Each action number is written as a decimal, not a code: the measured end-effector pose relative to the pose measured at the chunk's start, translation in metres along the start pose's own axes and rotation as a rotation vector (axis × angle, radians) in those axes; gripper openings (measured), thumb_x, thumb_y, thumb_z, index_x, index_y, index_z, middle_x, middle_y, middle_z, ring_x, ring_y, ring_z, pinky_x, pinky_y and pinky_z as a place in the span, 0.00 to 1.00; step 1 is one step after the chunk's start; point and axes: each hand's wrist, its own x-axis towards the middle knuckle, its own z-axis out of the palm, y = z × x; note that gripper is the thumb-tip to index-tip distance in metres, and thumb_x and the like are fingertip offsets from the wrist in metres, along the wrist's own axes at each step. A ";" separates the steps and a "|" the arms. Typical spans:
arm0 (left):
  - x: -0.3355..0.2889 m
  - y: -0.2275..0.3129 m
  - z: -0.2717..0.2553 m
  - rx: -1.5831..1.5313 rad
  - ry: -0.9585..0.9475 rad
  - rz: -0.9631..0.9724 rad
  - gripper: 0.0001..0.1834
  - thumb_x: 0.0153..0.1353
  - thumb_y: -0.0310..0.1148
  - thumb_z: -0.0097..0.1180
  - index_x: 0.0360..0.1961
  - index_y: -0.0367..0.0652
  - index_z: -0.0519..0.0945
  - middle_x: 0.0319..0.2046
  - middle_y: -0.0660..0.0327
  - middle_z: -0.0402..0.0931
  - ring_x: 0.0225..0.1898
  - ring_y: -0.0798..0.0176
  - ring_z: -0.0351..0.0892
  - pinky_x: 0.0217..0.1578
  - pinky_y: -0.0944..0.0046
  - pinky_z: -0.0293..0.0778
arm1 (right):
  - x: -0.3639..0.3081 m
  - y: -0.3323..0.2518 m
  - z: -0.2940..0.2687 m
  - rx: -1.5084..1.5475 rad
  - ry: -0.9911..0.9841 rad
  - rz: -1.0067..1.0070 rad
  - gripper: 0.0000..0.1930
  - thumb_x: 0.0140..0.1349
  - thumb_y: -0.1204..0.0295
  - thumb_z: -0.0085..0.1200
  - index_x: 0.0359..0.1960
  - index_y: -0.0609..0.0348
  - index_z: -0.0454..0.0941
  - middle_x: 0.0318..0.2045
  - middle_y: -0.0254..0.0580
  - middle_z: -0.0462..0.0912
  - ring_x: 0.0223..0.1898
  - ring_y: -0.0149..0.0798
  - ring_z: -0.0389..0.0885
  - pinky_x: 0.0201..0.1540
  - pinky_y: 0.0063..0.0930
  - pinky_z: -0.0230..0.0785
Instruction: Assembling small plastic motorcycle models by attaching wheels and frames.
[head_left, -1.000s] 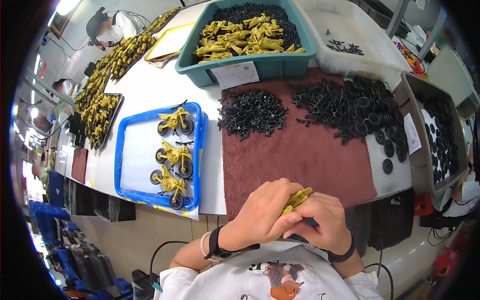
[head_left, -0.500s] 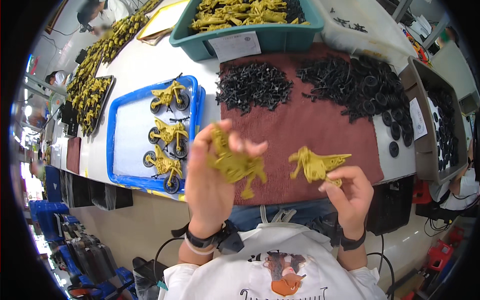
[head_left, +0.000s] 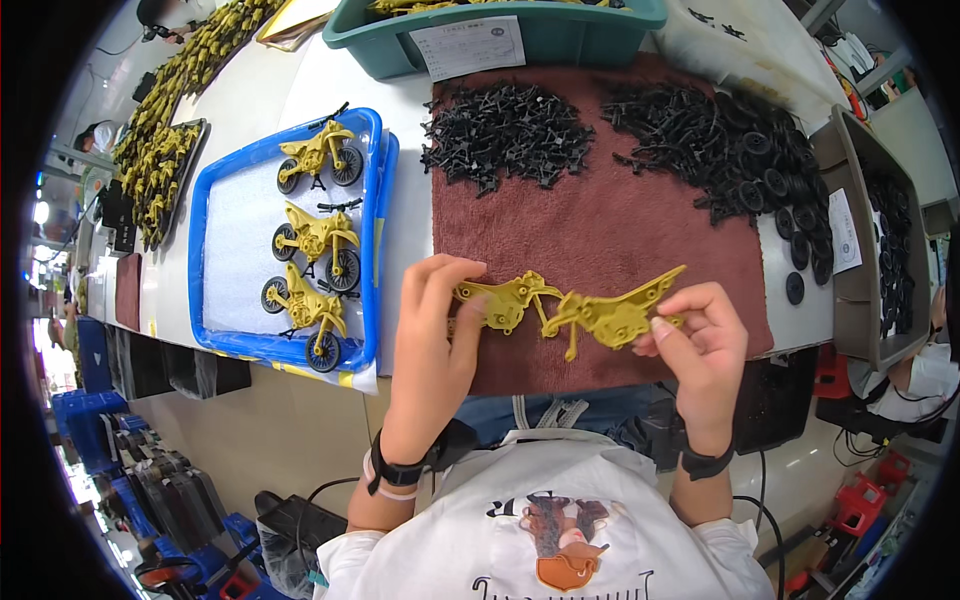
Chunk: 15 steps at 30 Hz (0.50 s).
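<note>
Nearest: white printed shirt front [head_left: 540,530], both forearms rising from it, a dark band on each wrist.

Left hand [head_left: 432,320], fingers curled and closed round a yellow plastic motorbike frame half [head_left: 500,300], held just above the near edge of the dark red towel mat [head_left: 600,230]. Right hand [head_left: 700,335] pinches a second yellow plastic frame half [head_left: 615,315] between thumb and fingertips; its long tail end points up and right. The two halves lie end to end between the hands, tips meeting or nearly so; cannot tell whether they touch.

Left of the mat, on the white worktable [head_left: 300,100]: blue-rimmed shallow tray [head_left: 205,200] carrying three finished yellow toy motorbikes with black wheels [head_left: 315,240], lined near to far.

Farther on the mat: a heap of small black plastic parts [head_left: 505,135] at left, a bigger heap of black parts and wheels [head_left: 720,150] at right, loose wheels trailing toward the near right edge.

Right side: grey bin [head_left: 850,230] with more black pieces.

Far edge: teal plastic crate [head_left: 560,30] with a white paper label, holding yellow parts.

Far left: rows of yellow parts on dark trays [head_left: 160,150].
</note>
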 end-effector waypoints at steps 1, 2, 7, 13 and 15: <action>0.001 0.005 -0.002 0.337 -0.006 0.147 0.15 0.59 0.21 0.58 0.48 0.40 0.76 0.52 0.55 0.74 0.54 0.55 0.74 0.51 0.59 0.70 | -0.001 0.003 0.004 0.005 -0.001 0.003 0.05 0.63 0.84 0.51 0.39 0.65 0.72 0.31 0.40 0.82 0.32 0.27 0.82 0.38 0.19 0.76; 0.000 0.010 -0.004 0.335 -0.005 0.144 0.15 0.59 0.21 0.58 0.48 0.40 0.76 0.52 0.55 0.74 0.54 0.55 0.74 0.51 0.59 0.70 | -0.002 0.004 0.007 0.011 -0.005 0.004 0.06 0.62 0.84 0.51 0.39 0.65 0.72 0.31 0.40 0.82 0.32 0.27 0.82 0.38 0.19 0.76; 0.002 0.007 -0.012 0.563 -0.143 0.265 0.24 0.48 0.26 0.67 0.49 0.43 0.78 0.49 0.57 0.73 0.53 0.50 0.70 0.52 0.57 0.67 | -0.005 0.009 0.013 0.015 -0.163 0.114 0.05 0.62 0.84 0.52 0.38 0.65 0.72 0.32 0.43 0.83 0.33 0.29 0.84 0.38 0.21 0.77; 0.000 0.003 -0.014 0.461 -0.198 0.334 0.24 0.46 0.25 0.66 0.48 0.42 0.79 0.47 0.57 0.76 0.51 0.49 0.72 0.53 0.53 0.69 | 0.001 0.002 0.003 0.096 0.006 -0.163 0.05 0.64 0.82 0.50 0.40 0.65 0.71 0.34 0.46 0.82 0.35 0.33 0.84 0.40 0.24 0.77; -0.002 -0.001 -0.017 0.432 -0.240 0.374 0.23 0.46 0.25 0.67 0.47 0.42 0.80 0.47 0.58 0.76 0.51 0.49 0.73 0.52 0.53 0.70 | 0.011 0.000 0.000 0.041 -0.003 -0.153 0.05 0.64 0.82 0.50 0.41 0.65 0.70 0.36 0.46 0.83 0.38 0.32 0.84 0.43 0.24 0.77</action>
